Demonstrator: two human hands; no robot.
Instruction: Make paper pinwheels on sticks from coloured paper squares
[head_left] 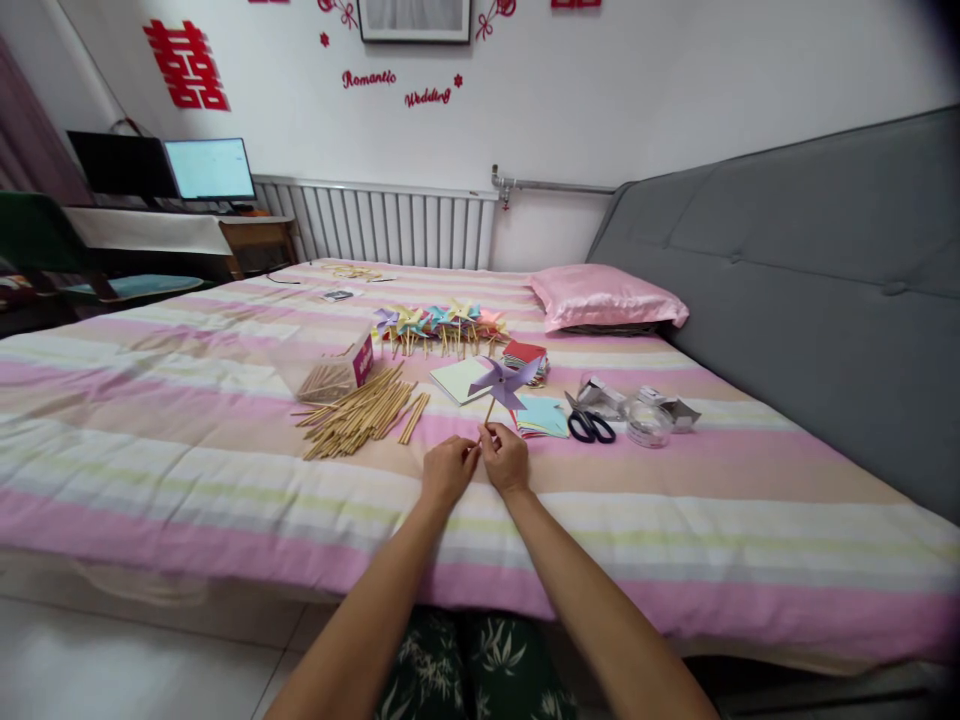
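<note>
2 hands: both meet at the lower end of 1 thin stick, over the striped bedspread (187, 470).
Stick pile (360, 415): loose wooden sticks, left of the pinwheel, just beside a clear box (330, 375) of more sticks.
Left hand (448, 470): below-left of the pinwheel, fingers curled shut, tips pinching the stick's end.
Purple pinwheel (504, 382): upright on its stick, just above both hands.
Right hand (508, 460): directly below the pinwheel, fingers closed on the same stick, touching the left hand.
Finished pinwheels (442, 325): a coloured row behind the pinwheel.
Scissors (589, 425): right of the pinwheel, near a clear tub (649, 422).
</note>
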